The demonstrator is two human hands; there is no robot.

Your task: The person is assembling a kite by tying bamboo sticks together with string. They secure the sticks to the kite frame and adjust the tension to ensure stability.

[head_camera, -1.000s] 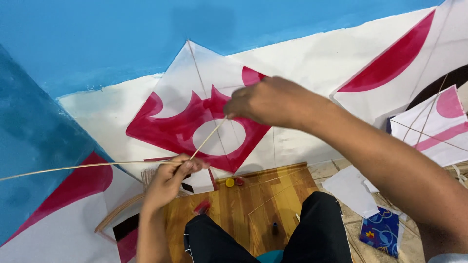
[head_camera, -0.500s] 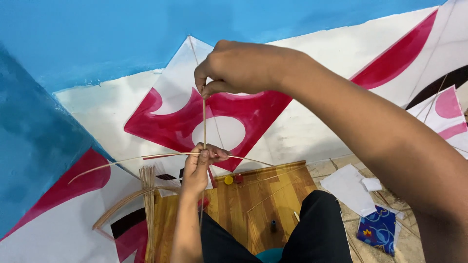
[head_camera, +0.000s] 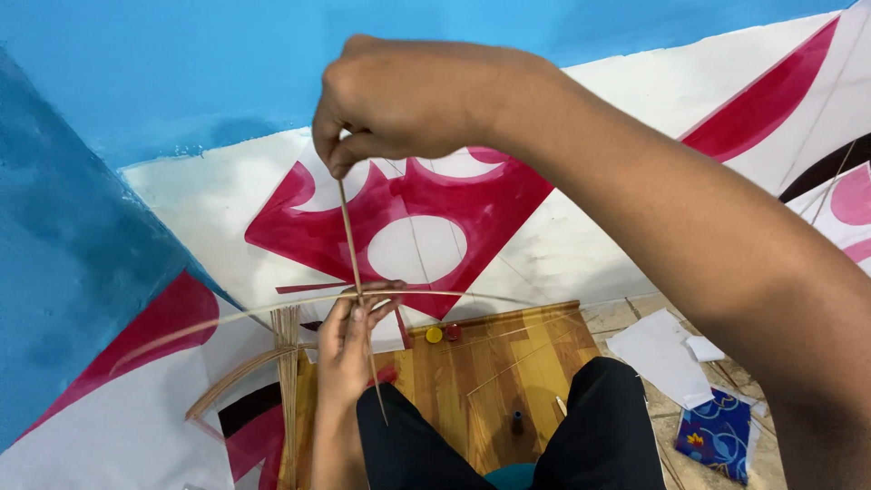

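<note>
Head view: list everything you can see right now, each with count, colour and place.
Upright stick: one, tan, pinched at its top by the right hand, crossing the bowed stick.
Bowed stick: one, tan, arching left to right, pinched at the crossing by the left hand.
Stick bundle: several, tan, lower left.
Kites: several, white with red shapes, leaning on the wall.
Wall: blue, behind.
Board: one, brown wood, on the floor.
Pots: two, yellow and red, on the board's far edge.
Paper sheets: white, right of the board.
Patterned piece: one, blue, lower right.
Legs: black trousers, bottom.
Left hand: grip on the crossing.
Right hand: grip on the upright stick.
</note>
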